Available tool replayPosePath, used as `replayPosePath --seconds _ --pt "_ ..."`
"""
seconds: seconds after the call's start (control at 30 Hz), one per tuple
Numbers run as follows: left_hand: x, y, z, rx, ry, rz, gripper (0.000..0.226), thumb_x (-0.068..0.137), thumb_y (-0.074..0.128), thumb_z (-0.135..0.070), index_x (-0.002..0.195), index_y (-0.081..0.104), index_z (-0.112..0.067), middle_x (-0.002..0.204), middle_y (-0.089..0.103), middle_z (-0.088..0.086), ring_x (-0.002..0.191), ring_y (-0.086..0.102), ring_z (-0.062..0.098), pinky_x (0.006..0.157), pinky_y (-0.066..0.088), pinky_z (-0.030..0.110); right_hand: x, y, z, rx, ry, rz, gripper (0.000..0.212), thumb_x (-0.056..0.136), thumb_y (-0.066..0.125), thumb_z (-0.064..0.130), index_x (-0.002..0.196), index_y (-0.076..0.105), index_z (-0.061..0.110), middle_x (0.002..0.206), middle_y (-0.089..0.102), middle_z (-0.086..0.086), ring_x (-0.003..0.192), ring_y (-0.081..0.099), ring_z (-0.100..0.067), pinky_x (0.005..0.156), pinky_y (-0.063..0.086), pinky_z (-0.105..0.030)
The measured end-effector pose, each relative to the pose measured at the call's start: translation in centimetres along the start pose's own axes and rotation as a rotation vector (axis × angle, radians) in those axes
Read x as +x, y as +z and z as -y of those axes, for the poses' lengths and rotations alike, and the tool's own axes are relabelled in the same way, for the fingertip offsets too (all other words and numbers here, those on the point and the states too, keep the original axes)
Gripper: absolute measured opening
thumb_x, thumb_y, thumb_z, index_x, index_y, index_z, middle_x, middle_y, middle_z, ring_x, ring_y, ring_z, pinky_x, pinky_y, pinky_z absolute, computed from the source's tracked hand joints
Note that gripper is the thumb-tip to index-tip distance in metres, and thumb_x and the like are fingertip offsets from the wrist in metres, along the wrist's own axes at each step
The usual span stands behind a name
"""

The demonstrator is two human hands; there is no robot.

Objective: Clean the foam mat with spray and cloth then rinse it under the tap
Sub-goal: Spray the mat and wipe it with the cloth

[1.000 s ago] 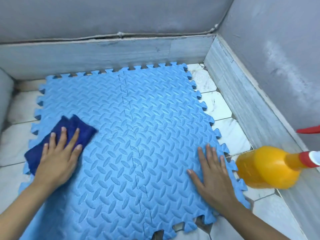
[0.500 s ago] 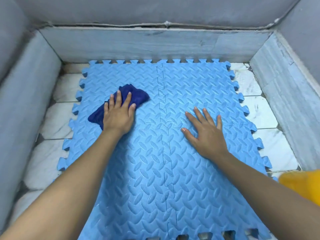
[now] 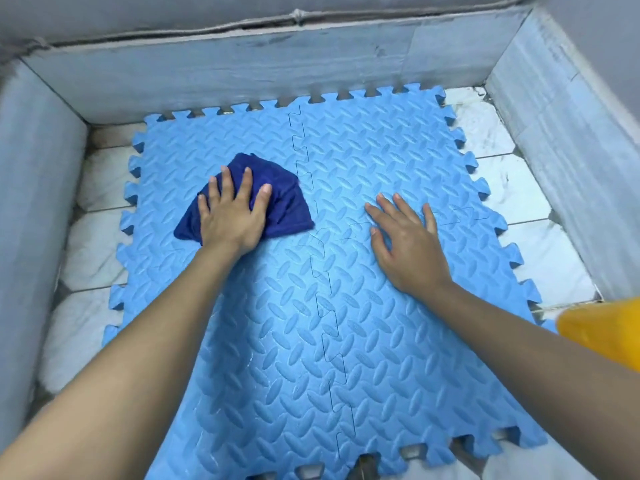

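**Two flat hands on a blue foam mat in a tiled bay**

A white marble-look tiled floor sits inside a low grey stone kerb that closes it in on the left, far and right sides, with grey wall above. Nearly all of the floor is covered by the blue foam mat, made of interlocking pieces with a raised leaf-like tread and toothed edges; a jigsaw seam runs up its middle from the near edge to the far edge.

Nearest the camera, both bare forearms reach in from the bottom corners. At the right edge, just beside the right forearm, part of an orange spray bottle shows, cut off by the frame, so its nozzle cannot be seen.

Further in, the right hand lies palm down on the mat right of the seam, its fingers straight and fanned apart, holding nothing.

Left of the seam and slightly farther away, the left hand presses flat on a dark blue cloth, fingers straight and a little spread, thumb out to the right. The cloth is bunched into a rough triangle, lying on the mat's left half with its right corner just beside the seam.

Beyond the hands, the mat's far toothed edge touches the back kerb.
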State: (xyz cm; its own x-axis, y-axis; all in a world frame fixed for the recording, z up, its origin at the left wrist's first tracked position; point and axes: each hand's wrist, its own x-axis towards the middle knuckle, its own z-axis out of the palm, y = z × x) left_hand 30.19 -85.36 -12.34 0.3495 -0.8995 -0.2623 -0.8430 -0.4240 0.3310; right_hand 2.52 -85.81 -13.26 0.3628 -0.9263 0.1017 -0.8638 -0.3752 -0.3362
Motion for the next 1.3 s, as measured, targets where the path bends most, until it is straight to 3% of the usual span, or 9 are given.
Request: replayPosePath --seconds 0.23,0.43,0.57,0.67,0.83,0.97,1.03,1.17,1.3 --pt "-10.4 2.8 -1.7 0.088 0.459 0.11 0.066 0.089 0.006 -0.069 0.149 -0.008 -0.044 0.157 -0.019 -0.013 0.142 -0.027 0.012 0.118 -0.013 0.04 0.0 0.3 0.0 -0.022 0.0 -0.02 0.045 0.098 0.036 0.035 0.141 0.049 0.028 0.151 0.043 0.006 0.146 0.028 -0.015 0.12 0.009 -0.052" --pt "-8.2 2.9 -2.2 0.09 0.291 0.029 0.062 0.092 0.01 -0.064 0.149 -0.004 -0.044 0.157 -0.019 -0.013 0.145 -0.021 0.012 0.116 -0.015 0.039 0.1 0.1 0.2 -0.032 0.016 0.037 0.048 0.099 0.03 0.036 0.144 0.044 0.029 0.155 0.037 0.007 0.148 0.021 -0.014 0.12 0.004 -0.051" --pt "-5.0 0.6 -2.7 0.159 0.199 0.223 0.065 0.094 0.012 -0.064 0.149 -0.013 -0.039 0.158 -0.023 -0.005 0.145 -0.021 0.019 0.118 -0.009 0.046 1.8 -2.4 0.4 -0.046 0.044 0.427 0.05 0.105 0.026 0.036 0.154 0.016 0.035 0.164 0.005 0.01 0.151 -0.004 -0.012 0.119 -0.008 -0.051" --pt "-4.8 -4.0 -4.3 0.193 0.171 0.319 0.074 0.091 0.015 -0.069 0.149 -0.016 -0.036 0.157 -0.026 -0.002 0.145 -0.02 0.025 0.118 -0.009 0.048 5.1 -8.3 1.5 0.024 0.159 0.696 0.068 0.101 0.042 0.045 0.156 0.006 0.031 0.165 -0.006 0.0 0.151 -0.005 -0.018 0.121 0.001 -0.044" --pt "-4.0 -17.1 -10.3 0.235 0.412 -0.215 0.08 0.081 -0.003 -0.073 0.148 -0.02 -0.034 0.157 -0.024 -0.002 0.146 -0.018 0.025 0.119 -0.005 0.046 14.1 -22.8 9.6 -0.002 -0.09 -0.053 0.076 0.099 0.044 0.047 0.156 0.005 0.016 0.164 -0.005 -0.005 0.151 -0.006 -0.019 0.12 -0.001 -0.035" --pt "-2.6 -26.2 -14.1 0.266 0.501 -0.565 0.074 0.091 0.012 -0.065 0.153 0.001 -0.027 0.161 0.003 0.006 0.148 0.007 0.031 0.116 0.014 0.05 20.9 -35.3 16.4 -0.083 -0.269 -0.535 0.076 0.098 0.047 0.043 0.155 0.011 0.008 0.164 0.004 -0.009 0.152 0.002 -0.023 0.12 0.001 -0.036" --pt "-2.4 -29.5 -15.2 0.289 0.498 -0.612 0.075 0.09 0.013 -0.064 0.153 0.004 -0.026 0.161 0.008 0.008 0.147 0.011 0.032 0.115 0.017 0.05 23.6 -39.4 18.6 -0.113 -0.258 -0.557 0.077 0.098 0.044 0.042 0.155 0.007 0.006 0.164 0.0 -0.009 0.152 -0.002 -0.023 0.122 0.0 -0.038" --pt "-1.9 -32.9 -15.9 0.362 0.434 -0.594 0.078 0.081 -0.009 -0.065 0.149 -0.018 -0.028 0.16 -0.014 0.005 0.148 -0.009 0.029 0.117 0.001 0.048 27.4 -41.8 19.5 -0.336 -0.13 -0.32 0.082 0.097 0.044 0.046 0.155 0.002 0.006 0.165 0.002 -0.007 0.151 -0.004 -0.023 0.122 -0.002 -0.046" --pt "-1.9 -33.6 -15.6 0.379 0.394 -0.605 0.074 0.091 0.004 -0.064 0.15 -0.017 -0.026 0.16 -0.015 0.007 0.147 -0.009 0.029 0.117 0.0 0.048 28.0 -40.7 20.1 -0.323 -0.071 -0.324 0.083 0.087 0.055 0.04 0.151 0.015 0.006 0.156 0.022 -0.007 0.149 0.01 -0.026 0.12 0.0 -0.051"
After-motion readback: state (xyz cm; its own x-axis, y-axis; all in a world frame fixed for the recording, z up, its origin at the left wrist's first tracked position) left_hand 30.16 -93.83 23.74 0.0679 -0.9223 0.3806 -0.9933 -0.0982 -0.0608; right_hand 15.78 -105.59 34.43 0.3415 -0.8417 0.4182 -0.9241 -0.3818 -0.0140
